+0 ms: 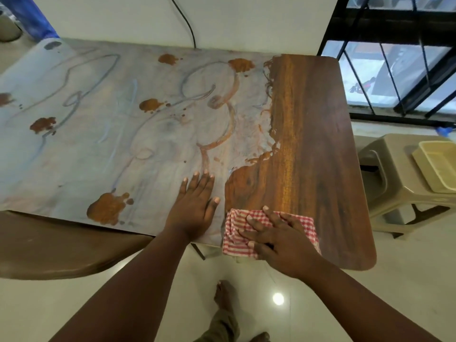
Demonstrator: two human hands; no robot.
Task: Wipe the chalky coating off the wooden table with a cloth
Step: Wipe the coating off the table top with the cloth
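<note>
Red-checked cloth (pixel 249 233), bunched, lies lower center under the flat right hand (pixel 278 240); left hand (pixel 195 206) presses flat beside it on the chalky table (pixel 320 134).

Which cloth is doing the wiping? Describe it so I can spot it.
Find the wooden table, whose right strip is already bare brown wood. At its near edge the right hand presses flat on the cloth, the only red-and-white checked thing there.

No readable text, label, brand or number showed anywhere. The chalky coating (pixel 103 134) on the wooden table (pixel 308 134) carried only looping finger-drawn scrawls, and none of them resolved into letters or digits.
</note>
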